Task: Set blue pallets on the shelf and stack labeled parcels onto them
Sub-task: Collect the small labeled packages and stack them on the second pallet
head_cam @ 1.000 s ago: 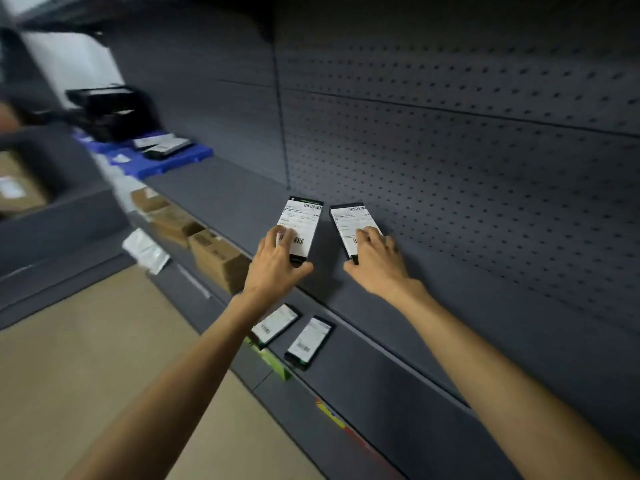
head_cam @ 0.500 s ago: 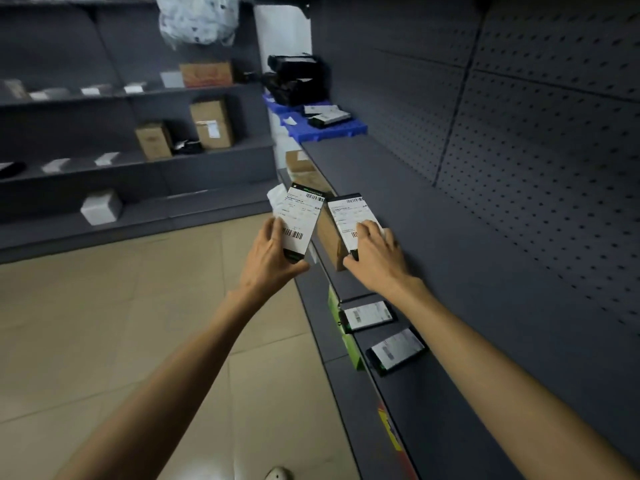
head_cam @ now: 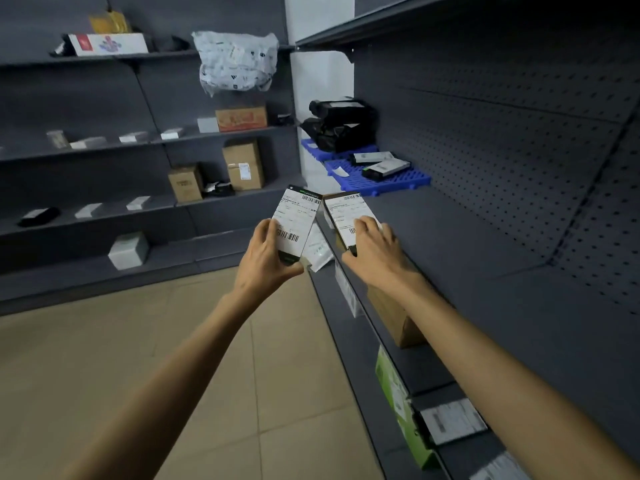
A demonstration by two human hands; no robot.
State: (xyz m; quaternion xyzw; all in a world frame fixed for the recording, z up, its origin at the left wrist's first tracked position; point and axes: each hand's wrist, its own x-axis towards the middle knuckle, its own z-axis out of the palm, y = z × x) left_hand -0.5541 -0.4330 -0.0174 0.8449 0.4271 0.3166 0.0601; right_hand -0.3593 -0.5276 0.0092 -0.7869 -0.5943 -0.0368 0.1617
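Note:
My left hand (head_cam: pixel 266 262) grips a flat black parcel with a white barcode label (head_cam: pixel 295 223), held upright over the aisle. Beside it my right hand (head_cam: pixel 375 252) holds a second labeled parcel (head_cam: pixel 344 213) at the front edge of the grey shelf (head_cam: pixel 485 258). Two blue pallets (head_cam: pixel 379 176) lie at the shelf's far end. The nearer pallet carries two labeled parcels (head_cam: pixel 384 167); the farther one holds black wrapped packages (head_cam: pixel 341 123).
Under the shelf sit a brown carton (head_cam: pixel 394 317), a green box (head_cam: pixel 398 403) and labeled parcels (head_cam: pixel 450 420). A white mailer bag (head_cam: pixel 318 249) lies behind my hands. Across the tan floor, grey shelves (head_cam: pixel 138 143) hold cartons, small white boxes and a plastic bag.
The view has swung left from the pegboard wall toward the aisle and the blue pallets. Both hands, each still gripping its parcel, have come off the shelf and travel toward the pallets.

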